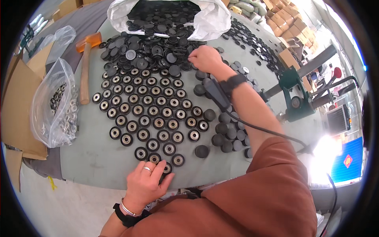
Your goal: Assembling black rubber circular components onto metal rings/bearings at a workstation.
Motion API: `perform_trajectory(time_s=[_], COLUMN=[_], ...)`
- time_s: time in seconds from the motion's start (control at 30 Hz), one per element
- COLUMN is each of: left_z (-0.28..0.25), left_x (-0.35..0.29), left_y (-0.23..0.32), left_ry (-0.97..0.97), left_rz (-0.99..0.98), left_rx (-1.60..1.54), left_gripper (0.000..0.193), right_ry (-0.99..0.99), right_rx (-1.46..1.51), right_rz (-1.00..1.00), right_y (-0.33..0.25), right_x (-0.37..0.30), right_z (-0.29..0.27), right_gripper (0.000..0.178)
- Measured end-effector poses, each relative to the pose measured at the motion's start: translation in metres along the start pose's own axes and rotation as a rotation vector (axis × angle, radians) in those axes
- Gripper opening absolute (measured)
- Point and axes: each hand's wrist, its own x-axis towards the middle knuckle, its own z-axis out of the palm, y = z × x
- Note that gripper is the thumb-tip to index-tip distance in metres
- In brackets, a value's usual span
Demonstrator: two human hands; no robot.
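My left hand, with a ring on one finger, is at the near edge of the table. Its thumb and fingers close around a black roller wheel with a metal bearing in its middle. Many similar wheels lie flat in loose rows beyond it. Farther off, my right hand is at the right side of a heap of round black caps. Its fingers are curled together, and whatever they hold is hidden.
A white sack spills caps at the back. An orange-headed mallet, a clear bag of small metal parts and a cardboard box are left. Plain black discs lie right, near a green lever press. A cable crosses my right arm.
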Motion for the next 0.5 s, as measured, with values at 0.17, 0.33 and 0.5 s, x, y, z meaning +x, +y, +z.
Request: perform_trajectory(time_s=[0.17,0.33,0.5], left_z=[-0.001,0.001,0.002], left_x=[-0.001,0.0,-0.001], left_y=[-0.002,-0.004,-0.002], left_ry=[-0.012,-0.008,0.013], left_rz=[-0.016,0.002,-0.019], left_rx=[-0.001,-0.021,-0.012], left_gripper=[0.037,0.038,0.036], right_ry=[-0.107,-0.21,-0.266], right_rx=[-0.123,-0.083,-0.154], right_rz=[0.161,0.036,0.064], right_y=[-0.011,0.014,0.001], right_x=[0.038,0.067,0.063], right_z=[0.027,0.022,0.021], right_gripper=[0.03,0.042,0.042])
